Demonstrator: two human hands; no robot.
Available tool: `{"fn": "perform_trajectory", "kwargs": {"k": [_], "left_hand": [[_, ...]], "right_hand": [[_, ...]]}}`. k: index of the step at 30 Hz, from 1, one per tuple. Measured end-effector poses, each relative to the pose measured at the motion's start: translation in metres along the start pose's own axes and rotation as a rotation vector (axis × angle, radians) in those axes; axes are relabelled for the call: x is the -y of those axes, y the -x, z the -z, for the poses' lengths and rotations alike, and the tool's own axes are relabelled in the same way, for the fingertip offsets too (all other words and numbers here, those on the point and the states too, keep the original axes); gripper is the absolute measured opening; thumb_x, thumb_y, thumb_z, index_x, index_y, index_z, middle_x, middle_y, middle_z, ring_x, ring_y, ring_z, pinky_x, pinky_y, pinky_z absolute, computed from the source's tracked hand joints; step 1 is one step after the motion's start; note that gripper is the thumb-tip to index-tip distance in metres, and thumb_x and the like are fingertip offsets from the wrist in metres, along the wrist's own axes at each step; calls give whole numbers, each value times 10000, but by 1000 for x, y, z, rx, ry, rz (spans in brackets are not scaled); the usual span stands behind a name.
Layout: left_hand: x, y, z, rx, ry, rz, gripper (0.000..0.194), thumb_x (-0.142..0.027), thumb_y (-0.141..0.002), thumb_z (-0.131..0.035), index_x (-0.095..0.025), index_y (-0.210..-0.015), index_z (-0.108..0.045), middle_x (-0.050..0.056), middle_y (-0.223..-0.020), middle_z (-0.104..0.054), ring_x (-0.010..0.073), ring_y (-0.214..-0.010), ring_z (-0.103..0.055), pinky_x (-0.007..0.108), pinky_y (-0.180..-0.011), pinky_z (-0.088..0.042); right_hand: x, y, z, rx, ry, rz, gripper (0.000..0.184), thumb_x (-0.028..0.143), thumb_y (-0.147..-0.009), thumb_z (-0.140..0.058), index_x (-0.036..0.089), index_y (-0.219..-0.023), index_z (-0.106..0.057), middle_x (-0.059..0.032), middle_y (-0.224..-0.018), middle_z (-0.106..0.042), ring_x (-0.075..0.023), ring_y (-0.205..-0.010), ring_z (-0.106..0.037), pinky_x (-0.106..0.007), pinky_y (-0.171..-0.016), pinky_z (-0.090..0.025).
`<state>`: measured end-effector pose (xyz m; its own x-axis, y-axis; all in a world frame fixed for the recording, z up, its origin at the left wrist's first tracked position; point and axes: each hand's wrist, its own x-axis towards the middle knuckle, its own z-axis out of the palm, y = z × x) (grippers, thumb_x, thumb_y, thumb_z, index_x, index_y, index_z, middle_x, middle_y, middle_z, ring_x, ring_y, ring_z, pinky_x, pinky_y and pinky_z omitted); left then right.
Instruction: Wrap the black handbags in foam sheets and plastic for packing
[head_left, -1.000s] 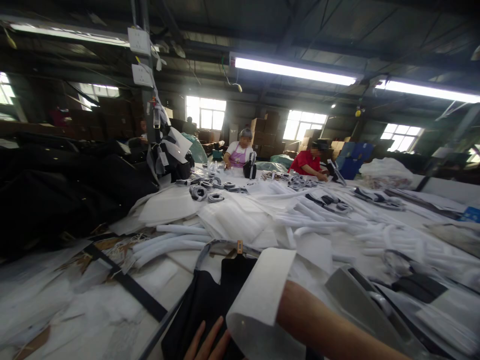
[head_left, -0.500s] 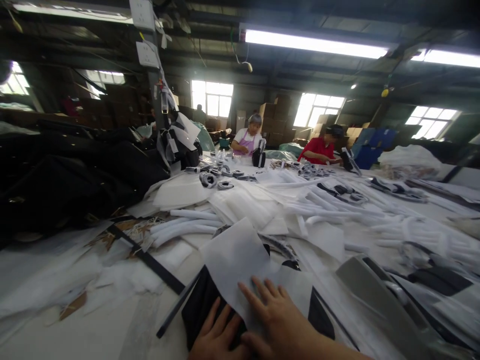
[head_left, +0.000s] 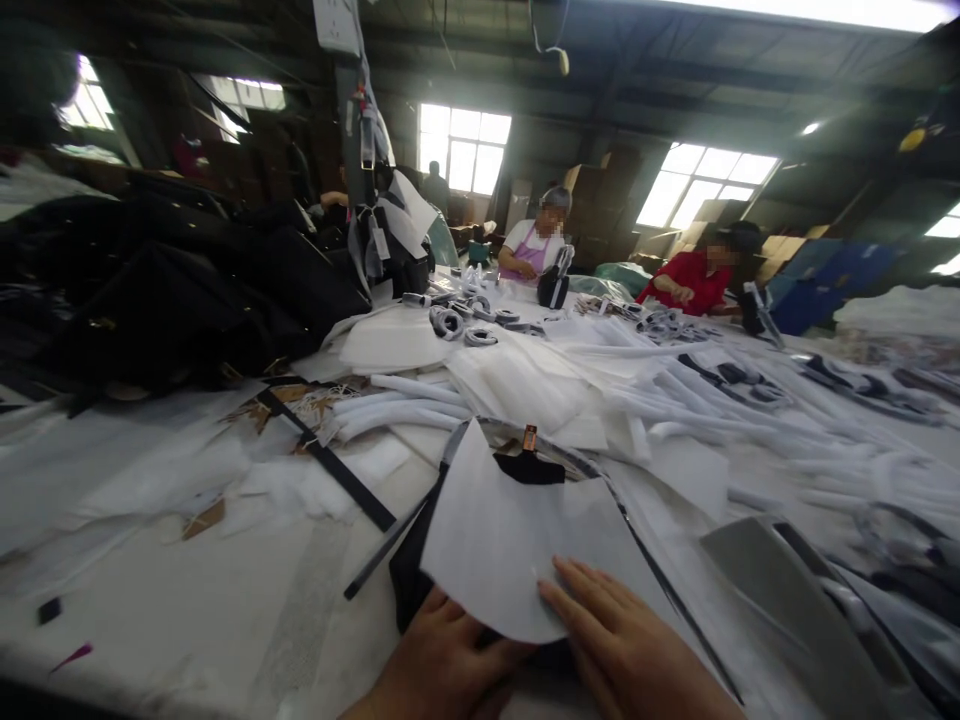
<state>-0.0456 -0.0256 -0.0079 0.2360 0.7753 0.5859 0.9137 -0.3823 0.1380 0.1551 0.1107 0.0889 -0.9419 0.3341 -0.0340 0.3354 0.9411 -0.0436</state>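
Note:
A thin white padding sheet (head_left: 517, 545) lies over a black bag (head_left: 409, 575) on the table in front of me. The sheet's left corner stands up, and its near edge curls. Past its far edge a black tab with a brass-coloured clasp (head_left: 530, 440) shows. My left hand (head_left: 442, 655) is closed on the near left edge of the bag; its fingertips go under the sheet and are partly hidden. Flat on the sheet's near right part rests my right hand (head_left: 622, 630), fingers stretched out side by side. A dark strap (head_left: 386, 550) sticks out at the bag's left.
Black bags (head_left: 187, 300) are heaped at the left. White foam sheets (head_left: 517, 385) and foam tubes (head_left: 405, 400) cover the table beyond. At the right lies a grey tape dispenser-like holder (head_left: 795, 600). Two people (head_left: 532, 245) work across the table.
The sheet has shifted and now covers more of the bag, with the clasp tab showing. My hands have moved apart, the right one further right. The camera view has tilted down.

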Motion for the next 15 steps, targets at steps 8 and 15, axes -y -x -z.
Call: {"fn": "perform_trajectory", "kwargs": {"k": [8, 15], "left_hand": [[15, -6, -8, -72, 63, -35, 237, -387, -882, -579, -365, -1085, -698, 1, -1172, -721, 302, -1296, -538, 525, -1122, -388], [17, 0, -16, 10, -5, -56, 406, -376, -872, -591, -304, -1271, -618, 134, -1519, -450, 402, -1418, -369, 653, -1060, -384]], "right_hand": [[15, -14, 6, 37, -19, -32, 456, 197, -839, -624, 216, -1294, -623, -84, -1440, -568, -317, -1078, -662, -475, -882, -565], [14, -16, 2, 6, -69, 62, 388, 183, -847, -606, 301, -1209, -680, -88, -1295, -671, -342, -1217, -579, -540, -1040, -441]]}}
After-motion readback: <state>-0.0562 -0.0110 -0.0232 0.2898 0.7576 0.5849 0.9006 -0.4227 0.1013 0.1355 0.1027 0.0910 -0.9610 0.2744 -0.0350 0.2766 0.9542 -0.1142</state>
